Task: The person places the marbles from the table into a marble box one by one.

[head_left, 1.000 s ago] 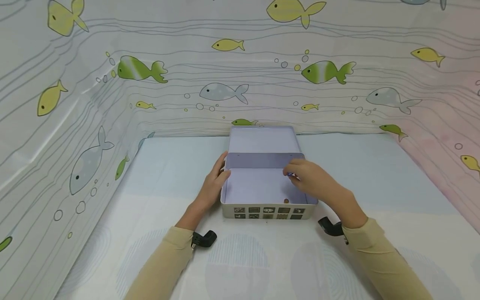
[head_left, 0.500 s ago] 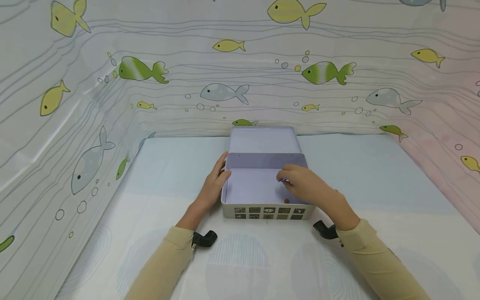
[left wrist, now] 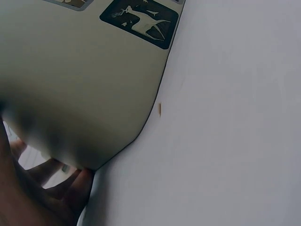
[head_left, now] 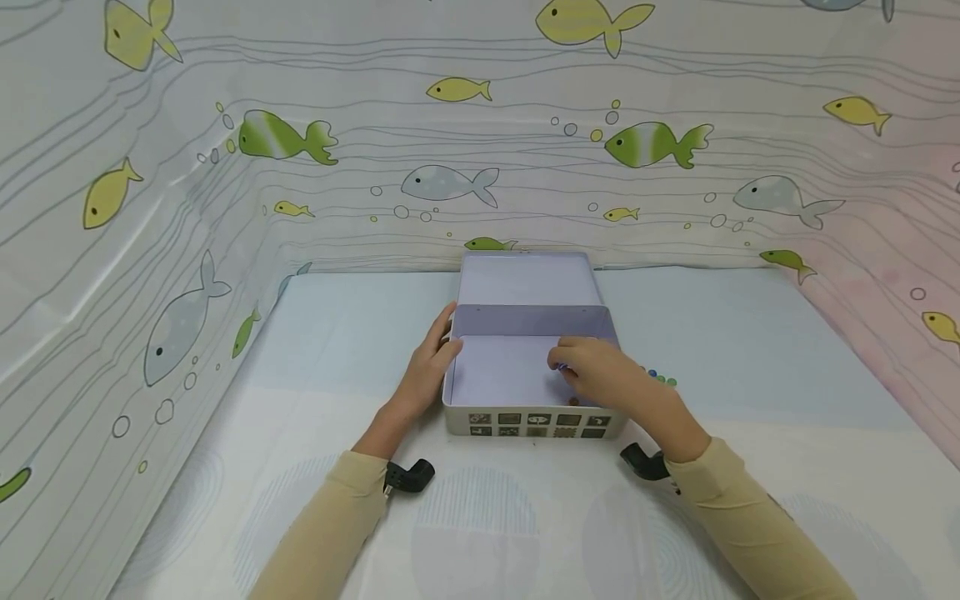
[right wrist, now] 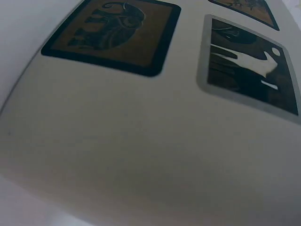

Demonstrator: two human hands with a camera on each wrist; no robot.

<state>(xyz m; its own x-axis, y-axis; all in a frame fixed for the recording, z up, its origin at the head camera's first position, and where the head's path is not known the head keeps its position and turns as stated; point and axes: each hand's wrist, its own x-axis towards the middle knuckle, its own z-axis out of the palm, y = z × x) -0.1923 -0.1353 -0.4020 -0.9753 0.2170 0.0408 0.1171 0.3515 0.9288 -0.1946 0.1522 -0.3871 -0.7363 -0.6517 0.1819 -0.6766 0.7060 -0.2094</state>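
A tin box (head_left: 495, 375) with a lilac inside stands with its hinged lid (head_left: 528, 279) raised at the back. My left hand (head_left: 425, 367) grips its left wall, thumb at the rim and fingers along the outer side. Over the right half of the box my right hand (head_left: 600, 371) pinches a small blue piece (head_left: 562, 367), mostly hidden by the fingers. A small brown round piece (head_left: 573, 402) lies on the box floor near the front wall. In the right wrist view only the box's printed front (right wrist: 141, 117) shows; the hand is out of sight there.
Several small round blue and green pieces (head_left: 661, 379) lie on the table right of the box, partly behind my right wrist. A fish-patterned sheet (head_left: 360, 217) rises behind and at both sides. A tiny brown speck (left wrist: 160, 109) lies before the box.
My right hand has moved left and toward me inside the box, still pinching the blue piece. The blue and green pieces on the right have come into view. My left hand stays put.
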